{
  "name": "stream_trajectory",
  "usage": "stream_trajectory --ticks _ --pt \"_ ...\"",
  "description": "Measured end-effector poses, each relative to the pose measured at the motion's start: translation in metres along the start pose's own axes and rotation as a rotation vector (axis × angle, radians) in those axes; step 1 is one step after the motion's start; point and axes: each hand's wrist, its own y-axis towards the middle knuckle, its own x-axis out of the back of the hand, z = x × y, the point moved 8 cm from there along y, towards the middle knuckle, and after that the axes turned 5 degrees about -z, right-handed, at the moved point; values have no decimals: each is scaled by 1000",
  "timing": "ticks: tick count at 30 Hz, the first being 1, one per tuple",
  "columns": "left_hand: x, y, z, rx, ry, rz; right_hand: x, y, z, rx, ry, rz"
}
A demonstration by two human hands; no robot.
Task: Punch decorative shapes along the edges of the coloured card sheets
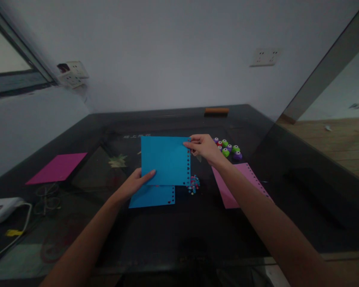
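Between both hands I hold up a blue sheet of paper point(166, 159) with small shapes punched along its right edge. My left hand point(137, 180) pinches its lower left edge, thumb in front. My right hand point(204, 147) grips the upper right corner, fingers closed on it. Below lies a second blue sheet point(151, 198), partly covered by the raised one and also punched on its right side. A small heap of punched-out paper bits point(194, 184) rests on the table just right of the sheets. Behind my right wrist stand several colourful small punches point(225, 151).
On the dark table point(167, 239), a pink punched sheet point(231, 197) lies partly under my right forearm. A magenta sheet point(58, 168) is at the left, near a white device point(2, 209) with a cable. An orange-brown bar point(217, 111) sits at the back edge.
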Motion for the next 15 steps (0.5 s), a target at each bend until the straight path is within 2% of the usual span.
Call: stream_trajectory --ticks 5,15 --pt "-17 -2 -11 -161 155 126 8 0 3 -4 32 -8" --pt "-23 -4 -16 -150 193 165 12 4 4 27 -15 4"
